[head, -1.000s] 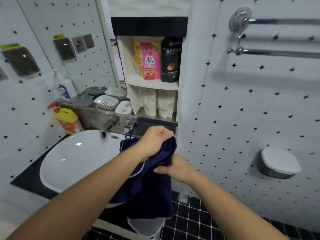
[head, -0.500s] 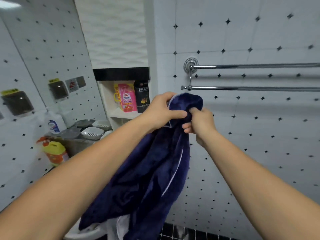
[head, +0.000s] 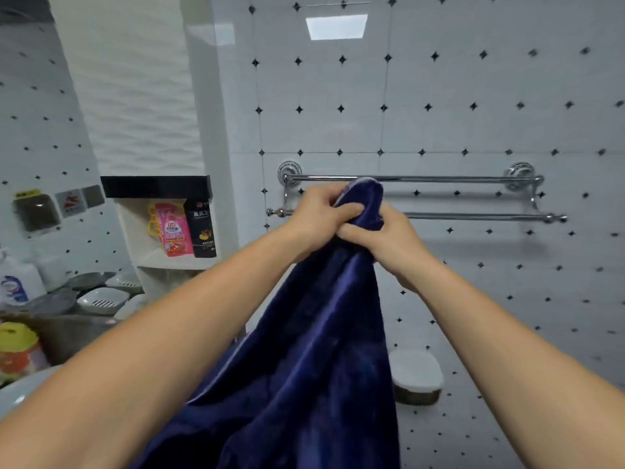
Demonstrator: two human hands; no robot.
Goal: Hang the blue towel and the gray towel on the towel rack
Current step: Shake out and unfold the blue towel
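I face a white tiled wall (head: 439, 106) dotted with small black diamonds, where the two-bar chrome towel rack (head: 456, 179) is fixed. To the left a niche shelf (head: 176, 262) is set into the wall, with a pink pouch (head: 170, 230) and a black pouch (head: 202, 228) standing on it side by side. Lower left, by the sink rim (head: 20, 390), lie several soap dishes (head: 101, 299), a white bottle (head: 15, 286) and a yellow-capped bottle (head: 17, 346). Low on the right a white-lidded holder (head: 416, 377) is mounted; I cannot see inside it.

My left hand (head: 321, 214) and right hand (head: 385, 238) both clench the bunched top of the blue towel (head: 314, 350), with the fingers curled round the cloth. Its top stands in front of the rack's left part, level with the upper bar. Whether it touches the rack I cannot tell. The rest hangs between my forearms.

Half a second ago the towel's top sat just under the lower bar near its left end. Now it is higher and further right.
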